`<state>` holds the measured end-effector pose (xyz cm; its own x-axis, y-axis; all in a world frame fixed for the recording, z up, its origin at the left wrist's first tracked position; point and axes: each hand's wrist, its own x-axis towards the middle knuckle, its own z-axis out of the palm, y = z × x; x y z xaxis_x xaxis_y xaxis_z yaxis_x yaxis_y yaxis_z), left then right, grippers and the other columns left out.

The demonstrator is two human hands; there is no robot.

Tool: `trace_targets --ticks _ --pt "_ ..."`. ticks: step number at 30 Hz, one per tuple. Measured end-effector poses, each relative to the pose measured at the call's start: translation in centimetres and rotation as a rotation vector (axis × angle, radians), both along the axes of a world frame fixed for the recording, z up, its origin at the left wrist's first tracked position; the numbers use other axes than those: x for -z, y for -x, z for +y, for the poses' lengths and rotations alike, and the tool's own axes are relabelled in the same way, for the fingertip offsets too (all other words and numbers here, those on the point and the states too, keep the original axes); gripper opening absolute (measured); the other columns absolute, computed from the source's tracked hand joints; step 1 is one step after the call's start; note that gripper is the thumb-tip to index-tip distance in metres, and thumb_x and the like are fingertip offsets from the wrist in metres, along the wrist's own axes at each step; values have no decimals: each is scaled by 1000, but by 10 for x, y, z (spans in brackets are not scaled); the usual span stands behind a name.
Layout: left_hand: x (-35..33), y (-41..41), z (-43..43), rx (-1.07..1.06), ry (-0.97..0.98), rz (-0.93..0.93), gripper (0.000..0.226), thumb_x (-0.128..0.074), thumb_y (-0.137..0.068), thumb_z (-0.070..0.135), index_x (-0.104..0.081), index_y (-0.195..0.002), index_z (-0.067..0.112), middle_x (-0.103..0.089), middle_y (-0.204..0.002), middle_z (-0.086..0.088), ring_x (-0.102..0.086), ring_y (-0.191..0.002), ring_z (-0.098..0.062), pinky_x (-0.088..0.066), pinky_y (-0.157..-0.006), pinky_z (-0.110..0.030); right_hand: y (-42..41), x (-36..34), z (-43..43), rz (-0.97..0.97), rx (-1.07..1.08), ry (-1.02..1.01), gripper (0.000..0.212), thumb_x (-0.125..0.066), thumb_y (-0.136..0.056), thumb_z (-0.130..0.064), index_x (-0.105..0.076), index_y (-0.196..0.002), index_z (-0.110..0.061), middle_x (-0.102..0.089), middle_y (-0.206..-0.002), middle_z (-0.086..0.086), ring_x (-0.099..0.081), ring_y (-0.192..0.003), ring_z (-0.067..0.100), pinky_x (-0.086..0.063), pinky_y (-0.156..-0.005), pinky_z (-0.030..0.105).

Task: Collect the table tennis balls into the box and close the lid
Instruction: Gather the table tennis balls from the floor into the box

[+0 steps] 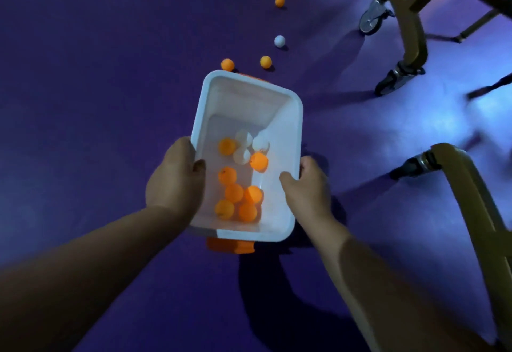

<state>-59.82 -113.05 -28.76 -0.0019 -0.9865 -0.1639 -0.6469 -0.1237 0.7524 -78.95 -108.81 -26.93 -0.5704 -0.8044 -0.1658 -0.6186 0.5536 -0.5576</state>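
left hand [176, 179] and right hand [306, 189] clamped on long rims of white box [293, 135], thumbs inside; orange and white balls [234, 192] within, four balls [266, 62] on purple floor [97, 74].

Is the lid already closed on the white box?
No, the white box is open at the top, its balls show inside, and both hands, left and right, grip its sides.
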Motion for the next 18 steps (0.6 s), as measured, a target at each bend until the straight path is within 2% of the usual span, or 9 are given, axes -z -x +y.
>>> trace_targets --ticks 4,8,11,14,18 --pt "-62 -75 0 -20 -11 -111 13 -49 -93 22 -44 -98 11 -53 -96 -7 -54 -83 -35 -43 -67 -41 -72 -50 -6 -59 -54 -53 9 -59 -82 -22 -50 -84 -21 -58 -84 -9 -57 -75 16 -40 -60 26" --pt "-132 -139 1 -64 -112 -130 17 -52 -92 21 -38 -89 13 -49 -89 -6 -48 -78 -31 -35 -63 -37 -133 -124 -16 -82 -128 -126 9 -58 -84 -24 -50 -84 -21 -58 -82 -10 -56 -71 14 -36 -51 23" --pt "-191 -180 8 -123 -254 -109 20 -53 -92 21 -38 -86 10 -52 -80 -10 -47 -73 -31 -32 -61 -35 -171 -191 -21 -51 -205 -196 9 -57 -85 -24 -49 -82 -21 -58 -80 -10 -54 -68 13 -32 -48 21" --pt "-262 -218 10 -128 -344 -122 20 -50 -93 24 -38 -85 9 -44 -67 0 -46 -71 -27 -34 -61 -34 -206 -269 -27 -49 -268 -251 9 -56 -85 -25 -49 -81 -22 -58 -77 -11 -55 -67 13 -33 -49 23" --pt "-363 -264 -5 -41 -416 -148 22 -49 -93 27 -38 -86 9 -43 -68 0 -51 -73 -28 -38 -62 -35 -245 -374 -45 -91 -244 -277 5 -55 -83 -23 -51 -83 -20 -60 -75 -8 -55 -63 12 -37 -49 26"
